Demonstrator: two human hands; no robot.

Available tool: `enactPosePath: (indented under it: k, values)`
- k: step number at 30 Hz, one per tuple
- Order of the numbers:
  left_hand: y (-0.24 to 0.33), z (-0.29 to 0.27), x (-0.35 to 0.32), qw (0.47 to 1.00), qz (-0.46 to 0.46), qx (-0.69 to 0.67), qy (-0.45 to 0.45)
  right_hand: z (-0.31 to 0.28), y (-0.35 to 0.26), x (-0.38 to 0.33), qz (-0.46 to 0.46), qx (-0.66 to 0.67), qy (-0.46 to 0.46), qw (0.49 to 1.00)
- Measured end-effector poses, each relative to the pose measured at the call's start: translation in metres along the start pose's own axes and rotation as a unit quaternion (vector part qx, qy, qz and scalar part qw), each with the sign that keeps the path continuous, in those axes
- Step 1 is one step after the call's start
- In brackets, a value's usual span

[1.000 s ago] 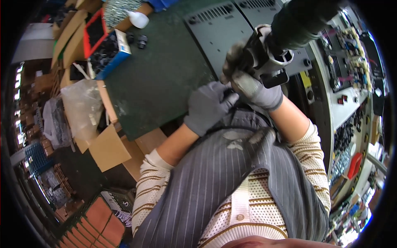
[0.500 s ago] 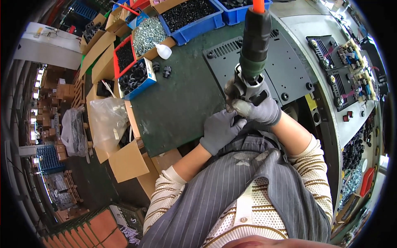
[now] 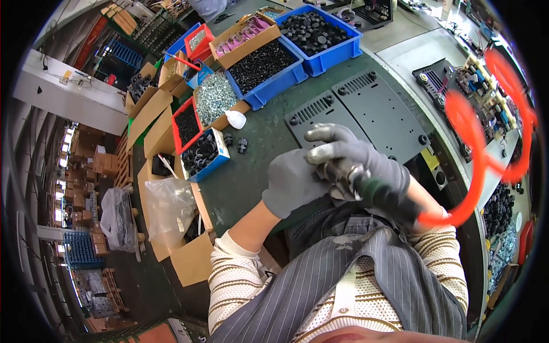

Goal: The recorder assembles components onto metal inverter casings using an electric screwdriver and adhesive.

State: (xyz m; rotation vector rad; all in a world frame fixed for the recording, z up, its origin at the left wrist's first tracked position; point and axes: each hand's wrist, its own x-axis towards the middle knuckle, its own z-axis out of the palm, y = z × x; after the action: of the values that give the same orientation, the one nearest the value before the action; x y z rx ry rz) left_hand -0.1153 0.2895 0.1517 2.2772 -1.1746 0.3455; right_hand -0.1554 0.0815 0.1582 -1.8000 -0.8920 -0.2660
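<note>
An air screwdriver (image 3: 392, 201) with a dark body and a metal front end lies tilted across my gloved hands, its rear toward the lower right. My left hand (image 3: 294, 182) is closed at the metal front end; the fingertips are hidden. My right hand (image 3: 366, 157) reaches around the tool from beyond, with two fingers stretched to the left over its front end and the tool against the palm. An orange coiled air hose (image 3: 473, 171) runs from the tool's rear to the right. Beyond my hands lies a dark grey slotted metal panel (image 3: 384, 117) with round black feet.
Blue bins (image 3: 309, 71) of black parts stand at the back. Left of them are a box of silver screws (image 3: 216, 97), a white squeeze bottle (image 3: 235, 119) and a small blue box (image 3: 207, 166) of black rings. Circuit assemblies (image 3: 474, 86) lie on the right bench.
The screwdriver has swung from upright to tilted, its rear now at the lower right. Its hose shows in loops on the right. Two right-hand fingers have stretched out. The whole view has shifted.
</note>
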Motion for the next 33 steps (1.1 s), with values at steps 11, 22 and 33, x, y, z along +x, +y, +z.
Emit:
enactPosePath:
  k: [11, 22, 33]
  values:
    - [-0.040, -0.014, -0.004, 0.968, 0.148, 0.186, -0.080, 0.019, 0.036, -0.018, 0.522, 0.567, -0.120, 0.626]
    - [-0.267, -0.117, 0.071, 0.884, -0.395, -0.228, 0.098, 0.026, 0.052, -0.017, 0.471, 0.253, -0.080, 0.841]
    - [-0.364, -0.139, 0.076, 0.730, -0.394, -0.525, 0.190, 0.029, 0.054, -0.015, 0.469, 0.213, -0.075, 0.854]
